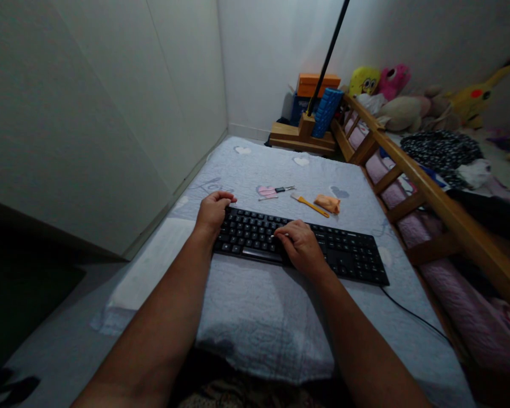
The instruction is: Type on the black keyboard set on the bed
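Observation:
A black keyboard [255,229] lies across the light blue quilted cover in front of me. My left hand [215,212] is closed at its upper left corner, with the thumb and fingers along the edge. Over the middle keys, my right hand [297,241] pinches a cotton swab [273,236], whose white tip points left and down at the keys. Just behind the keyboard lie another cotton swab [267,198], tweezers [285,188] with dark grips, a brush [312,205] with a yellow handle and a folded orange cloth [328,204].
The keyboard's cable [416,314] runs off to the right. A wooden rail [433,192] borders the right side, with plush toys [408,107] and clothes beyond. White cabinet doors [110,124] stand on the left. A wooden stand [301,136] with a black pole is at the back.

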Tool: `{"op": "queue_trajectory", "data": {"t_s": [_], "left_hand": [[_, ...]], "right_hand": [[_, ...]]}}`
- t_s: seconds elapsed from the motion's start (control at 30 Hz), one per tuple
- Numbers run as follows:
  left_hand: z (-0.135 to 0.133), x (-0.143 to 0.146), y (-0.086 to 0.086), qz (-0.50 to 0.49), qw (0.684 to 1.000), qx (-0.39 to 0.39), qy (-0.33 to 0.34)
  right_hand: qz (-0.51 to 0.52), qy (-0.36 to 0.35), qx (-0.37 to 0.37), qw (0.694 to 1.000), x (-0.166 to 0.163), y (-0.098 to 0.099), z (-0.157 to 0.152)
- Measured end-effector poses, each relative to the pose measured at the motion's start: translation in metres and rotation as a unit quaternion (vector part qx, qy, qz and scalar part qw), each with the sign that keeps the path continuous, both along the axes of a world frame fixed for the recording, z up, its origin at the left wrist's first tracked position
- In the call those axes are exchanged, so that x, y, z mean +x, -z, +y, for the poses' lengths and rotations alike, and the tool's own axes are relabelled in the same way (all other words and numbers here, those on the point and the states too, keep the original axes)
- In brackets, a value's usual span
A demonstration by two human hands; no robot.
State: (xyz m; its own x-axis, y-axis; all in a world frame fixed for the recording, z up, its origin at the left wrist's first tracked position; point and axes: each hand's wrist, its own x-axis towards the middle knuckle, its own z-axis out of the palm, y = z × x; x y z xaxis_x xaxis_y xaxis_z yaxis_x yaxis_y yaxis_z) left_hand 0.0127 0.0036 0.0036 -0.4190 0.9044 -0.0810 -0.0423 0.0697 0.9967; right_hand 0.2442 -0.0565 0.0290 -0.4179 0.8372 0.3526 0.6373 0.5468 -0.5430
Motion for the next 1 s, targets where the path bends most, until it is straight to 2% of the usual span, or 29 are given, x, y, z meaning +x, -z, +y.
{"op": "queue_trajectory", "data": {"t_s": [1.0], "left_hand": [[0.001,-0.0003,0.0002,0.0,1.0,-0.001,-0.002]], "right_hand": [[-0.003,-0.013,-0.005,1.0,0.001,-0.0022,-0.0071]]}}
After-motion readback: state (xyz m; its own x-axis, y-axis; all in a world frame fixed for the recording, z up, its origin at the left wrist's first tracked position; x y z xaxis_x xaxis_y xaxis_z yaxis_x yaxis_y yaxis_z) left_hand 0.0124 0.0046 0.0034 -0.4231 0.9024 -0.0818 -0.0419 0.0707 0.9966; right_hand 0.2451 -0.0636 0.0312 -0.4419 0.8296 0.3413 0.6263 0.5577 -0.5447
